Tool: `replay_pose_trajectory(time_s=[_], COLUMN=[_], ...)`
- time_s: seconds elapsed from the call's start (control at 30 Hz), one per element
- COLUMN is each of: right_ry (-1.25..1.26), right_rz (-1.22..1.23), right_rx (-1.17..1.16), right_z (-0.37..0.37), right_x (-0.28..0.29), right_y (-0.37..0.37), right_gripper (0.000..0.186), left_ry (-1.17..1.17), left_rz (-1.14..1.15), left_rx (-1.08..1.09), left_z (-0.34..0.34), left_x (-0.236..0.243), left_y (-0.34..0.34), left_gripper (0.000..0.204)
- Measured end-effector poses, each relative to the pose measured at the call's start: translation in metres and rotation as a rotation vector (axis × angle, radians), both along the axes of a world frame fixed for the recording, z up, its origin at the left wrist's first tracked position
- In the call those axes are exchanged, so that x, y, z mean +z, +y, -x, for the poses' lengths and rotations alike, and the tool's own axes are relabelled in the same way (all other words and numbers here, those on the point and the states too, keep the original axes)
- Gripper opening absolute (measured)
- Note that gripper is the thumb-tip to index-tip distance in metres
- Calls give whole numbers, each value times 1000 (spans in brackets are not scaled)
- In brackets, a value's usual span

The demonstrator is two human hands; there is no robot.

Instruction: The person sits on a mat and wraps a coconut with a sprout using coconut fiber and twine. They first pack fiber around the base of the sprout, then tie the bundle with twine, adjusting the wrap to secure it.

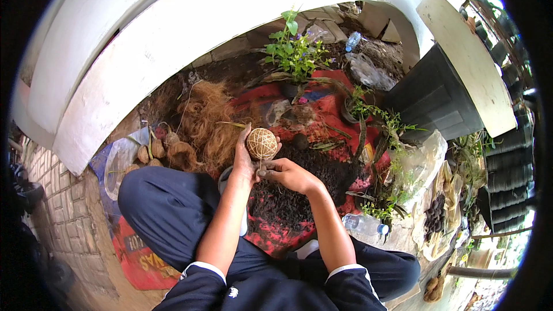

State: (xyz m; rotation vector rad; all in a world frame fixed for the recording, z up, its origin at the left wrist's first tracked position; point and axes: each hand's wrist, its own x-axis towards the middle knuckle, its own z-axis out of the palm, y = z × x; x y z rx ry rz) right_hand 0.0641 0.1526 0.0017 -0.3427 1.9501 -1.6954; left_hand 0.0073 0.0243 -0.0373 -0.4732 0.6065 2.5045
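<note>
Seated person at ground level. The left hand (244,158) cups a round tan ball wound with pale twine (262,143), hiding its near side; the right hand (286,174), fingers pinched just under the ball, holds something too small to make out. Below lies a heap of dark soil (299,196) on a red printed sheet (276,236), partly covered. Loose brown coconut fibre (204,121) lies left, a leafy green potted plant (294,55) beyond, a clear plastic bottle with blue cap (364,224) right.
</note>
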Motion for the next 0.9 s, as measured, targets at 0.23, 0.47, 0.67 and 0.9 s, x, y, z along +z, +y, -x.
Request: replay_pose_trajectory(time_s=[0.23,0.47,0.67,0.9], right_ry=[-216,-418,-15,-4], right_rz=[117,475,276,450], right_rx=[41,-484,-797,-779], right_z=[4,12,16,10], right_x=[-24,-25,-7,10], right_y=[18,39,38,43], right_gripper=[25,25,22,19], left_ry=[67,170,177,434], left_rz=[-298,-205,76,298], left_rx=[-155,-301,-242,-387], left_z=[-6,-8,-16,-21], left_x=[-7,22,22,28], left_y=[-5,1,7,12], left_gripper=[61,41,36,49])
